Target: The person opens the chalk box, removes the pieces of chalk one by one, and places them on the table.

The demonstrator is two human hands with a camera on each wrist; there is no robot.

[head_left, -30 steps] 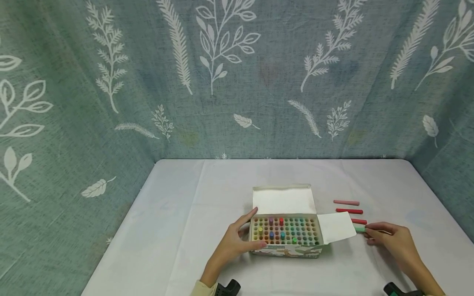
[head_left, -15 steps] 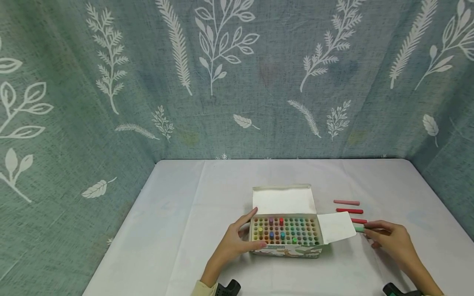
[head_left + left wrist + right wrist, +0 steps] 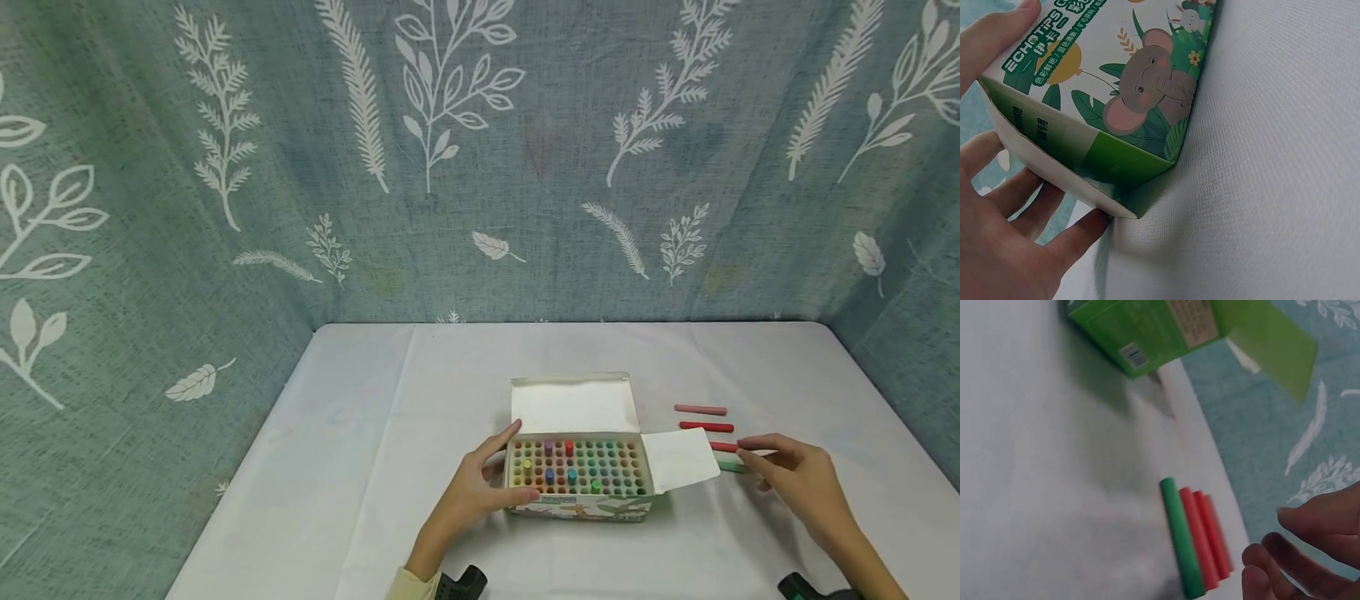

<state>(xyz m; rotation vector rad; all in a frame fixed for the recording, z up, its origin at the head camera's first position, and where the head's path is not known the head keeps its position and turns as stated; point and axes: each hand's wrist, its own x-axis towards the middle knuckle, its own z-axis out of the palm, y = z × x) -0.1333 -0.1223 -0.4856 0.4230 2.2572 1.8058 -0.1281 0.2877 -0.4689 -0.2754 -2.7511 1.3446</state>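
We're looking at the near red stick (image 3: 723, 447), and it's lying on the white table (image 3: 420, 375), third from the back in a row of four; beyond it the far red stick (image 3: 707, 427) and the pink stick (image 3: 701, 410) are lying almost parallel, while the green stick (image 3: 731, 467) is lying on the near side; their long axes are running roughly left to right, so the near red stick is pointing its right end at the right hand (image 3: 798, 475), plainly the nearer one! We're seeing that hand's thumb and fingers bending but staying parted, nothing between them; the right wrist view is showing them apart from all four sticks; left of the row the cardboard box (image 3: 592, 508) is standing with its white side flap (image 3: 678, 462) hiding the two nearest sticks' left ends; and over at the box's left end, the left hand (image 3: 480, 487) is gripping it, thumb on the front face.
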